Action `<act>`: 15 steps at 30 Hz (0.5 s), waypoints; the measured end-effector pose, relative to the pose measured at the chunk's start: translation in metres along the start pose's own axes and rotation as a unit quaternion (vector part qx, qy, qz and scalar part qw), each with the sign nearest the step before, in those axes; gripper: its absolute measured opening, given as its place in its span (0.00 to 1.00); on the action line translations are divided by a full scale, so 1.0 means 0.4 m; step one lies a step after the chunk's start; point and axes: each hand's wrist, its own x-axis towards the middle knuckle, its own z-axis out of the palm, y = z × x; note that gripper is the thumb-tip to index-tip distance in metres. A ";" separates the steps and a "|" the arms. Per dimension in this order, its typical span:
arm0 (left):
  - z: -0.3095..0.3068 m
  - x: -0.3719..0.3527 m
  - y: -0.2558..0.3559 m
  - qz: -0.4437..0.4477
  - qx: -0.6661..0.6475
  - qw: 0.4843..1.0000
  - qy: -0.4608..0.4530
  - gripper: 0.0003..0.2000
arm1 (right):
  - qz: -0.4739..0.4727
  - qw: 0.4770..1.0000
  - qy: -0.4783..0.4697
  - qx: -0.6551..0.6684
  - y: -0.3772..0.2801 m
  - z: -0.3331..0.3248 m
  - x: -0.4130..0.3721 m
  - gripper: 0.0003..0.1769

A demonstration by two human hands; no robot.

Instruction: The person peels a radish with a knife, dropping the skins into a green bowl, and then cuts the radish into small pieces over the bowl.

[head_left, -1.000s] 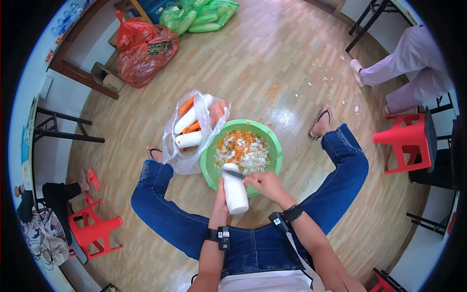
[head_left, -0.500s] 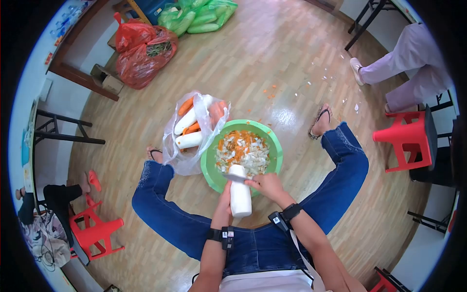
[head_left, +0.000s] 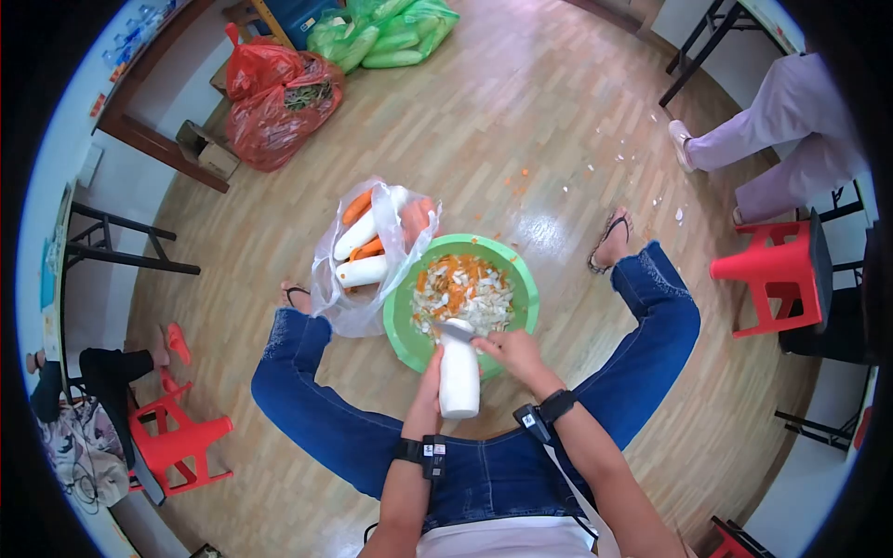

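My left hand is closed round the side of a thick white radish, which I hold over my lap with its far end at the near rim of a green basin. In my right hand is a knife, its blade lying across the radish's far end. Chopped white and orange pieces cover the bottom of the basin. Beside it on the left stands a clear plastic bag holding whole white radishes and carrots.
Red bags and green bags of vegetables lie on the floor at the back left. Red stools stand on both sides. Another person's legs are at the right. Scraps dot the wooden floor.
The knife blade has moved up toward the radish's far end, and less of the radish shows beyond it. My left hand keeps its hold.
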 end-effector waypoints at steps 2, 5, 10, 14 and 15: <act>0.005 0.002 0.007 0.006 -0.018 1.000 0.007 0.28 | -0.024 0.999 -0.036 -0.014 -0.017 -0.013 -0.022 0.27; 0.025 -0.021 0.016 0.009 -0.049 0.999 0.020 0.27 | -0.041 0.998 -0.037 0.042 -0.029 0.005 -0.041 0.27; 0.048 -0.037 0.008 -0.016 -0.014 0.999 -0.038 0.27 | 0.038 0.996 0.066 0.041 0.053 0.036 0.036 0.26; 0.023 -0.017 0.006 0.016 -0.023 0.999 -0.032 0.26 | 0.025 0.998 0.018 0.050 -0.016 0.002 -0.008 0.26; 0.014 -0.012 0.006 0.037 -0.031 0.999 -0.007 0.26 | 0.024 0.998 0.017 0.047 -0.031 0.000 -0.020 0.26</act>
